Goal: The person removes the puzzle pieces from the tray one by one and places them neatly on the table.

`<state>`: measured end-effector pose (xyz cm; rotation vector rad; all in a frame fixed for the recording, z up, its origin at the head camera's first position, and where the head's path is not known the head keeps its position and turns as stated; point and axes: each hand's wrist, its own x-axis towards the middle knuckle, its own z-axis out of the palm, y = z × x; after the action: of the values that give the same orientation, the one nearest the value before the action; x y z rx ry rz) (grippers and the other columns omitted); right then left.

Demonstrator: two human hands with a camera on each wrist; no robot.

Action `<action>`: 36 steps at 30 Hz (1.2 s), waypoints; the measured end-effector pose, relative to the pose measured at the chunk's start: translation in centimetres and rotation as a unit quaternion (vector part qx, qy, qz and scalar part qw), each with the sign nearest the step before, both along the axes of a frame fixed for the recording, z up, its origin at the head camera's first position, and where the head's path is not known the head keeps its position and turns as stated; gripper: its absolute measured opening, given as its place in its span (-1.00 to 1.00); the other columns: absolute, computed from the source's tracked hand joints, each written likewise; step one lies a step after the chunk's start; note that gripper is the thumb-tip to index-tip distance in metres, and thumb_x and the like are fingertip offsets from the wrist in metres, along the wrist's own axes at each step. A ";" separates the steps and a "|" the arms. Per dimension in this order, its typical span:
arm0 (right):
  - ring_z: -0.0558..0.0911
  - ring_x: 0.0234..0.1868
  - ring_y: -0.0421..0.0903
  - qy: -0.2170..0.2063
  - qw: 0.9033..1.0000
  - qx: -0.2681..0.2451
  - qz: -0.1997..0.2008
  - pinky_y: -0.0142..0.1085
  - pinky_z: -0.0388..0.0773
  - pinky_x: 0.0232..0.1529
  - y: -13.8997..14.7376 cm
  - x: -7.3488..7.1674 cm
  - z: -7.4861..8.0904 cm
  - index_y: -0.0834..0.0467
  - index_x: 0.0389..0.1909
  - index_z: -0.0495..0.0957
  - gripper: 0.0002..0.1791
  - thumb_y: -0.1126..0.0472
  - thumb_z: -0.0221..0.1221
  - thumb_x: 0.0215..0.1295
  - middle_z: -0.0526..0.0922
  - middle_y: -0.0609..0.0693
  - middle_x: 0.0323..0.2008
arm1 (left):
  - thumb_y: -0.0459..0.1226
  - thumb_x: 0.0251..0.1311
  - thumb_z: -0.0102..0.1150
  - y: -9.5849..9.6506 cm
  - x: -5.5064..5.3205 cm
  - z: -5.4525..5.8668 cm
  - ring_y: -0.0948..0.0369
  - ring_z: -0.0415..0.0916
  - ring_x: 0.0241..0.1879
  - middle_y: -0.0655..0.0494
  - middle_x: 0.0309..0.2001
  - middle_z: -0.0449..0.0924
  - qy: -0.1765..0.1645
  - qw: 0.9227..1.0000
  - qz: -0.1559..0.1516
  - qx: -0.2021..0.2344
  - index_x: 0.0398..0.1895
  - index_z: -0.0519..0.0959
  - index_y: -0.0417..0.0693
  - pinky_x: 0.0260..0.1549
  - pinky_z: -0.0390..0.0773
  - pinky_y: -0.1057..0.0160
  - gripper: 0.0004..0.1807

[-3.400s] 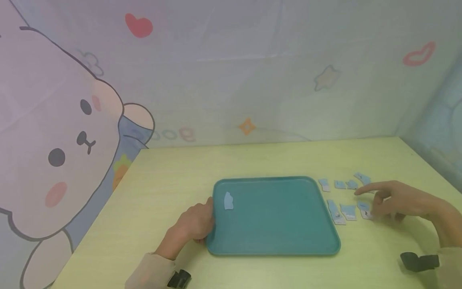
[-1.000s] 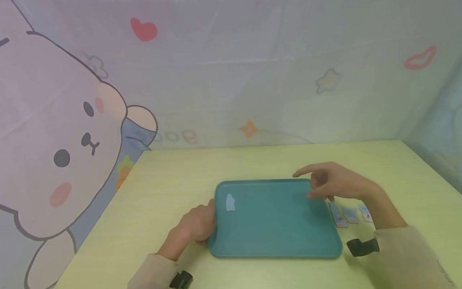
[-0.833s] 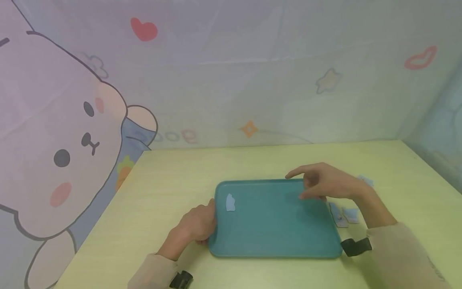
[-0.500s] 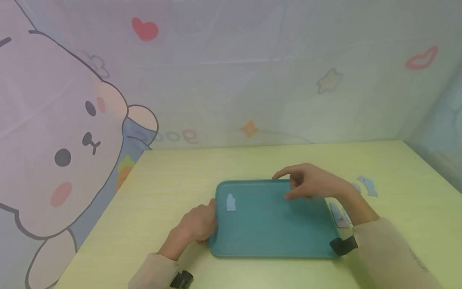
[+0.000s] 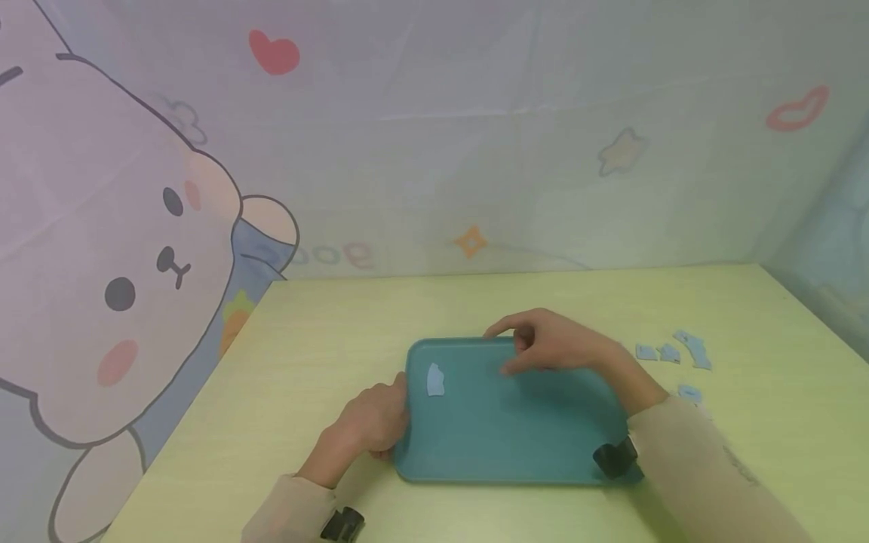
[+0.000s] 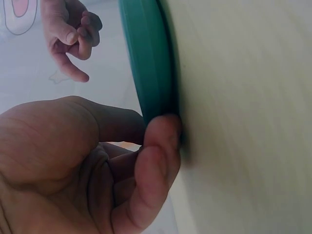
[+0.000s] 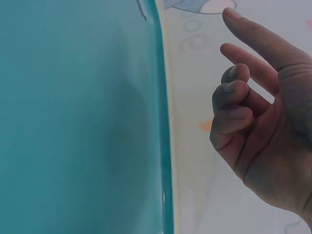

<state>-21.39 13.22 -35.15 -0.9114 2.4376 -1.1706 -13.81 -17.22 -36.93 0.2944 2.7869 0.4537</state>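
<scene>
A teal rectangular tray [image 5: 468, 445] lies on the table, and my left hand [image 5: 372, 419] holds its left edge. In the left wrist view, the curled fingers [image 6: 155, 165] sit right at the tray's rim. One light-blue puzzle piece [image 5: 435, 380] lies on the tray near its left side. My right hand [image 5: 553, 339] hovers over the back half of the tray, holding nothing. In the right wrist view its thumb and index finger stand apart, while the other fingers are loosely bent.
Several puzzle pieces [image 5: 670, 353] lie on the pale yellow table [image 5: 326, 324] to the right of the tray; the right forearm hides some. A printed cloth backdrop [image 5: 421, 166] hangs behind the table. Each wrist wears a small black camera [image 5: 615, 458].
My right hand has moved left from the puzzle pieces on the table to over the tray. The left hand stays on the tray's edge, and the piece on the tray has not moved.
</scene>
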 end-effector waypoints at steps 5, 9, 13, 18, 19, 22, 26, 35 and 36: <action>0.37 -0.52 -0.19 0.017 1.000 0.010 0.005 -0.29 0.39 -0.41 -1.1 -0.6 -0.1 0.14 0.28 0.65 -0.43 0.12 0.50 0.25 0.46 -0.11 -0.57 | -0.40 0.54 -0.06 0.0 -0.1 0.0 0.21 0.53 -0.73 -0.02 -0.51 0.50 0.000 1.000 -0.001 -0.001 0.59 0.09 -0.46 -0.69 0.52 0.26 -0.36; 0.38 -0.53 -0.18 0.025 1.000 0.018 0.006 -0.28 0.41 -0.41 -2.2 -1.0 0.0 0.10 0.27 0.66 -0.42 0.11 0.51 0.22 0.44 -0.12 -0.59 | -0.40 0.54 -0.05 0.0 -0.2 0.0 0.21 0.54 -0.73 -0.01 -0.53 0.50 -0.002 1.000 0.000 -0.002 0.58 0.10 -0.46 -0.68 0.52 0.26 -0.37; 0.37 -0.54 -0.17 0.025 0.999 0.022 0.010 -0.27 0.41 -0.42 -3.3 -1.6 -0.2 0.09 0.27 0.66 -0.41 0.13 0.52 0.20 0.41 -0.13 -0.61 | -0.40 0.54 -0.05 0.0 -0.3 -0.1 0.21 0.54 -0.74 -0.01 -0.54 0.50 0.001 1.000 0.001 -0.004 0.57 0.12 -0.46 -0.69 0.52 0.26 -0.38; 0.37 -0.57 -0.18 0.016 0.999 0.027 0.021 -0.28 0.40 -0.45 -4.3 -2.2 -0.6 0.14 0.29 0.64 -0.39 0.17 0.52 0.20 0.39 -0.14 -0.64 | -0.39 0.55 -0.07 0.1 -0.4 -0.2 0.21 0.53 -0.74 -0.02 -0.52 0.50 0.004 1.000 -0.002 -0.004 0.56 0.13 -0.45 -0.70 0.50 0.26 -0.39; 0.37 -0.57 -0.18 0.013 0.999 0.028 0.023 -0.29 0.40 -0.45 -4.5 -2.3 -0.6 0.15 0.30 0.64 -0.39 0.18 0.52 0.21 0.39 -0.14 -0.65 | -0.39 0.55 -0.07 0.1 -0.4 -0.2 0.21 0.52 -0.74 -0.02 -0.52 0.50 0.004 1.000 -0.002 -0.004 0.56 0.14 -0.45 -0.70 0.50 0.26 -0.40; 0.38 -0.58 -0.20 0.010 0.999 0.029 0.028 -0.30 0.39 -0.46 -4.9 -2.6 -0.9 0.17 0.30 0.64 -0.38 0.18 0.52 0.20 0.43 -0.15 -0.66 | -0.39 0.55 -0.08 0.2 -0.4 -0.1 0.22 0.52 -0.74 -0.02 -0.53 0.51 0.006 1.000 -0.002 -0.005 0.55 0.15 -0.45 -0.69 0.49 0.26 -0.41; 0.35 -0.60 -0.21 0.005 0.999 0.034 0.030 -0.32 0.36 -0.47 -5.7 -2.8 -1.3 0.17 0.29 0.64 -0.38 0.20 0.52 0.19 0.40 -0.16 -0.68 | -0.39 0.55 -0.08 0.2 -0.4 -0.1 0.22 0.53 -0.75 -0.01 -0.54 0.51 0.008 1.000 -0.005 -0.005 0.54 0.16 -0.45 -0.69 0.49 0.26 -0.42; 0.42 -0.57 -0.23 0.000 0.997 0.068 0.029 -0.35 0.41 -0.44 -7.4 -3.0 -2.1 0.19 0.32 0.61 -0.34 0.18 0.52 0.19 0.53 -0.13 -0.61 | -0.37 0.57 -0.10 0.1 -0.4 -0.1 0.23 0.53 -0.76 0.00 -0.58 0.52 0.009 1.000 -0.009 -0.004 0.51 0.20 -0.44 -0.71 0.50 0.27 -0.46; 0.44 -0.56 -0.24 0.001 0.997 0.073 0.026 -0.36 0.43 -0.43 -7.5 -3.0 -2.1 0.19 0.32 0.61 -0.35 0.17 0.53 0.19 0.56 -0.13 -0.59 | -0.37 0.57 -0.11 0.1 -0.4 -0.1 0.23 0.53 -0.76 0.00 -0.58 0.52 0.010 1.000 -0.010 -0.003 0.51 0.20 -0.44 -0.71 0.50 0.27 -0.46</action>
<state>-24.42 5.71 -37.29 -0.9271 2.4482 -0.9607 -14.23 -17.10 -36.99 0.3255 2.8012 0.4414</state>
